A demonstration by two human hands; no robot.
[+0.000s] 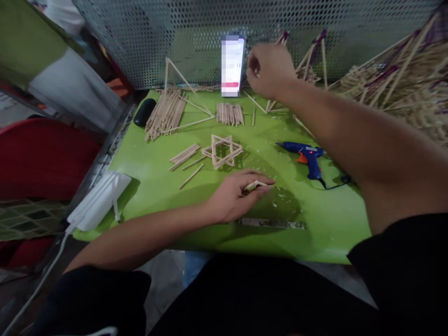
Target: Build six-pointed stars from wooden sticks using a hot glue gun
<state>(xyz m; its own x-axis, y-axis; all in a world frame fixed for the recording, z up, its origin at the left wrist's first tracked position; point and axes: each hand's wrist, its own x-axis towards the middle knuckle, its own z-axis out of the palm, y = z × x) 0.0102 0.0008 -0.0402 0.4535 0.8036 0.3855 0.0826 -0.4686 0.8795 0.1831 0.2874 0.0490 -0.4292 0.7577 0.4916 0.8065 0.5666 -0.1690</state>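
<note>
My left hand [234, 195] rests low over the green table, its fingers closed on a small frame of joined wooden sticks [258, 184]. My right hand [271, 69] is raised at the back, beside a lit phone [233, 65]. Its fingers are curled together, and what they hold, if anything, does not show clearly. Just beyond my left hand lies a six-pointed star of wooden sticks [214, 151]. Loose sticks [185, 155] are to the star's left. A blue glue gun [308, 154] lies below my right forearm, with a small red light on it.
Bundles of sticks [166, 114] and short sticks [229, 114] lie towards the back of the green table [336, 224]. A white power strip [100, 200] sits at the left edge, near a black object [144, 112]. Larger stick frames [392, 84] crowd the right; perforated metal [189, 37] stands behind.
</note>
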